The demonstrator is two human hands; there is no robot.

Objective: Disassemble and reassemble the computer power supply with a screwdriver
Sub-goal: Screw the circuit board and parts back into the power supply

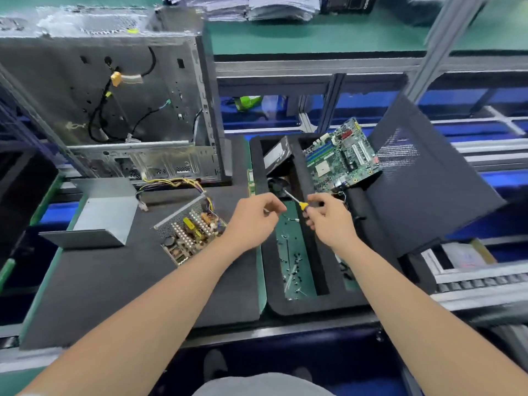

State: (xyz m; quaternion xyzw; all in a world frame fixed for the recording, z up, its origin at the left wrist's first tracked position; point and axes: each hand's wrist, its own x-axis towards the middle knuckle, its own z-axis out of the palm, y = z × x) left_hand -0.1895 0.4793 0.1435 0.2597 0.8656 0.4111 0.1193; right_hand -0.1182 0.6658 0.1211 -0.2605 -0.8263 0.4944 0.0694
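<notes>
The opened power supply [191, 233] lay on the black mat [114, 284], with its circuit board exposed in the perforated metal base and tilted slightly. It sat to the left of both hands, with its right edge just beside the left wrist. Its grey metal cover [104, 214] stood separately further left on the same mat. A bundle of coloured wires [177, 184] ran from the far side of the power supply toward the empty computer case [114, 110], which stood at the far left. The right hand [328, 220] gripped the screwdriver [303, 206] by its yellow-and-black handle, fingers curled round it, with the shaft pointing far and left. The left hand [255, 217] was held just left of the screwdriver, apart from the handle, with its fingers curled and thumb close to the forefinger; whether it pinched anything could not be determined. Both hands hovered over the black foam tray [307, 247], which was to the right of the mat. Loose screws [291, 261] lay in the tray's long near compartment, below the hands. A hard drive [278, 155] leaned in the far compartment. A motherboard [343, 157] rested on the tray's far right edge, against a black side panel [423, 190].
</notes>
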